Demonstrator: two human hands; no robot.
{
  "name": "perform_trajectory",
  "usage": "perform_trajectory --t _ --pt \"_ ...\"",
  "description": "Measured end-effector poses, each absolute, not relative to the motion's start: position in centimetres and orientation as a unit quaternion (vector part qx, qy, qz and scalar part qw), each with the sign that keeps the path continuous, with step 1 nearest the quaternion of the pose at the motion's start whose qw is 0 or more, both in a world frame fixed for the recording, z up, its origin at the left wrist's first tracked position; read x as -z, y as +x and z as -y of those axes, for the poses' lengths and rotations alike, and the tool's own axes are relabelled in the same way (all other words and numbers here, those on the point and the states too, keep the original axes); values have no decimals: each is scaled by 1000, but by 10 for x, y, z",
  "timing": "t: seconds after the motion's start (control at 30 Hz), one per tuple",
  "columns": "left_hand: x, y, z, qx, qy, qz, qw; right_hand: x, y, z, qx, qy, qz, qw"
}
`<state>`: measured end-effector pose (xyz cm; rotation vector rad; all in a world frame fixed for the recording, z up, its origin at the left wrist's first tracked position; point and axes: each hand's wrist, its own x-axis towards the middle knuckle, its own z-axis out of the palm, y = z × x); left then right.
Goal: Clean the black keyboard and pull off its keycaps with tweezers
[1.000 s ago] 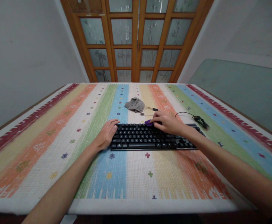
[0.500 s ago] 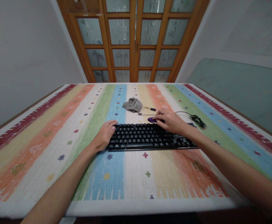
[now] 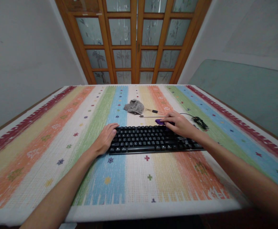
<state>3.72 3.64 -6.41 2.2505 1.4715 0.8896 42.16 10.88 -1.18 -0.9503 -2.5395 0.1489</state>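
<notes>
A black keyboard [image 3: 141, 139] lies across the striped cloth in front of me. At its left end, my left hand [image 3: 106, 137] grips the edge, with the thumb by the end keys and the fingers along the far corner. My right hand [image 3: 177, 123] pinches a soft purple lump [image 3: 159, 121] at the keyboard's far edge, right of the middle. The fingers partly cover the lump, and I cannot tell what it is made of. My right hand and forearm hide some keys at the right end.
Beyond the keyboard lie a crumpled grey cloth [image 3: 134, 107], a small brush [image 3: 154, 111] with a dark band, and a thin rod with a small bristly tip [image 3: 141, 116]. A coiled black cable [image 3: 200, 122] rests at the right. Striped cloth [image 3: 81, 152] covers the table.
My right hand has shifted a little to the right along the keyboard's far edge, carrying the purple lump. My left hand stays at the left end. The view has turned slightly.
</notes>
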Motion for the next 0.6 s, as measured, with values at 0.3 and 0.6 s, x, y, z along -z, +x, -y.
perform_trajectory --t 0.3,0.6 --pt "64 36 -37 -304 790 -512 147 18 435 -105 -67 -306 933 176" --pt "65 36 -37 -310 785 -513 154 14 436 -105 -28 -340 924 173"
